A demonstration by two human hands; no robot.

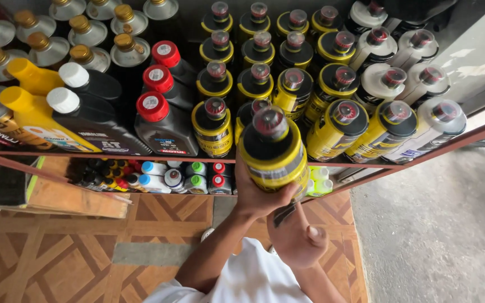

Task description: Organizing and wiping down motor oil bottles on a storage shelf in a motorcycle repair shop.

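My left hand [255,197] grips the base of a yellow and black oil bottle [272,151] with a red-sealed black cap, held in front of the shelf edge. Just beneath it, my right hand [300,238] is closed around a thin dark object [285,214] whose tip reaches the underside of the bottle; what it is cannot be made out. Behind the held bottle, rows of matching yellow and black bottles [215,126] fill the middle of the shelf.
A red metal shelf rail [141,155] runs across the front. Black bottles with red caps [161,120], yellow jugs [35,115] and gold-capped tins [85,33] stand left; white bottles [439,126] right. Small bottles [169,179] sit on a lower shelf. Patterned floor tiles [57,258] lie below.
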